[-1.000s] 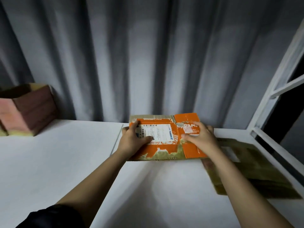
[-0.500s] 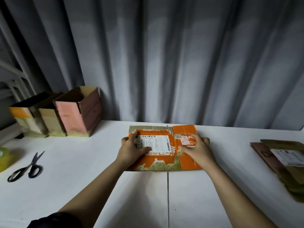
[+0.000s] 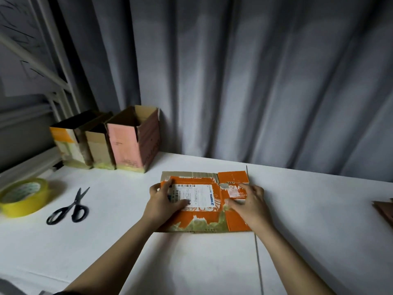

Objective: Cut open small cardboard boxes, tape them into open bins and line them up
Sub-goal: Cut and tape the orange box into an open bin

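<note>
**Flattened orange box held down, view swung left**

Head view: view has panned left since the earlier frames; tape roll and full bin row now in frame, brown cardboard pile almost gone at 3 o'clock edge. Hands and box barely shifted.

Flattened orange box (image 3: 204, 201) lies flat on white table (image 3: 319, 220), centre frame, shipping label (image 3: 194, 195) facing up. Left hand (image 3: 164, 202) grips the box's left edge, thumb on the label, fingers curled round the edge. Right hand (image 3: 247, 204) presses on the right panel, fingers bent on the cardboard; whether it pinches a flap, cannot tell.

Black scissors (image 3: 69, 209) at 9 o'clock of the box, well apart, untouched. Yellow tape roll (image 3: 22, 196) further out at 9 o'clock. Three finished bins (image 3: 108, 141) in a row at 10 o'clock, touching each other, open tops up, backed against the curtain.

Step, judged: squaring up the flat box before cutting or opening it out. To do well: keep one hand pinning it flat, fetch the scissors with the left, cut along the taped seam and not through the panels, so the walls stay whole for taping.

Surface: smooth white tabletop with a seam line running from 6 o'clock up past the box. Grey pleated curtain (image 3: 255, 81) behind; white metal frame (image 3: 42, 67) at 10 o'clock. Dim light.
</note>
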